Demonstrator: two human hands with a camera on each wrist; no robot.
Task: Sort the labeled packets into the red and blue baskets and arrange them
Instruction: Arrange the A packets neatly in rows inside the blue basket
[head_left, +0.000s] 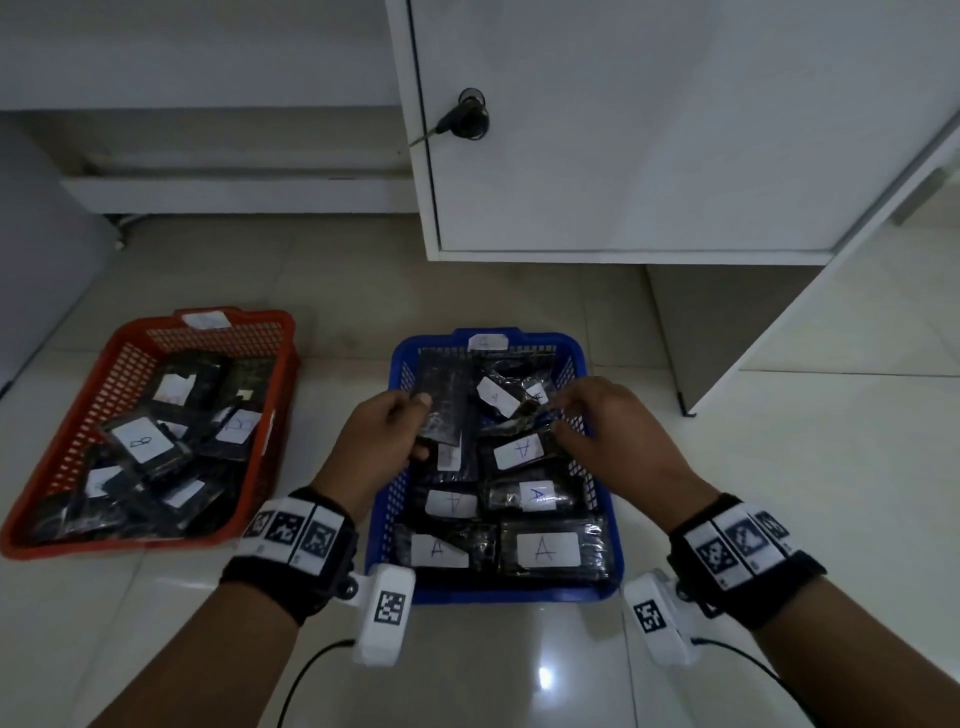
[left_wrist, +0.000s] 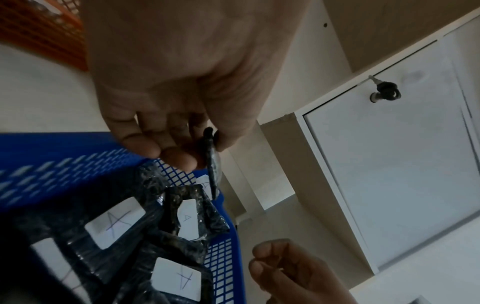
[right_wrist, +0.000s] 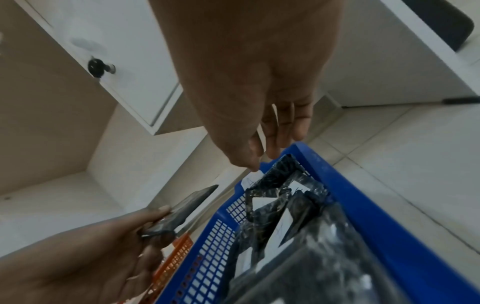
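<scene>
Left hand: thumb and curled fingers pinch a flat black plastic-wrapped packet, held over the blue basket's far-left part. Right hand: fingers loosely bent, tips down among the packets at the basket's 1 o'clock; a grip cannot be told. Blue plastic lattice basket: on the pale tiled floor, holding black packets with white "A" labels. Red plastic lattice basket: at 9 o'clock of the blue, holding labelled black packets. White cabinet with a keyed lock: at 12 o'clock.

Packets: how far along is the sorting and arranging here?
Sorting looks done: packets sit in the red basket and blue basket. The left hand holds one packet above the blue basket; the right hand reaches into the untidy far rows. Near rows look neat.
</scene>
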